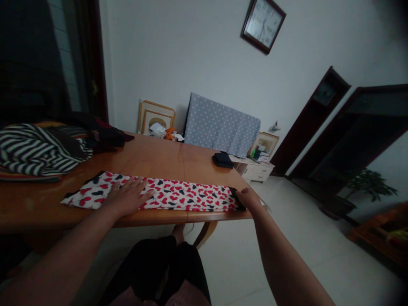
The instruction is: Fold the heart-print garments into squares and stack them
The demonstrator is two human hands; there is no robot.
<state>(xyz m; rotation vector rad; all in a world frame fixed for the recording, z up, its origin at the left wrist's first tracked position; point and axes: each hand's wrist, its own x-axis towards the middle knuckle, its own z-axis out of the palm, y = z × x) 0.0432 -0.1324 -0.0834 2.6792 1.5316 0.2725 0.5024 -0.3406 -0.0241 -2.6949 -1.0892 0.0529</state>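
Pressing left hand (127, 196) palm down on heart-print cloth (191, 195), fingers outstretched and slightly parted, holding nothing, hiding part of the pattern underneath. Touching the cloth's dark right end with right hand (249, 199), fingers bent; cannot tell whether firmly gripped, with fingertips mostly out of sight. Laid flat and lengthwise near the close edge of the wooden table (153, 155), wider towards the left; hard to say what kind of garment. Piled at far left, cut off by the picture's edge: striped clothes (35, 148), beside dark clothes (106, 134) blending into shadow. Near the table's far right corner, a black object (222, 160), too dim to identify. Beyond, dotted fabric (223, 125) draped over something hidden. High up, a clock (264, 26), clipped at the top, too blurred to read.
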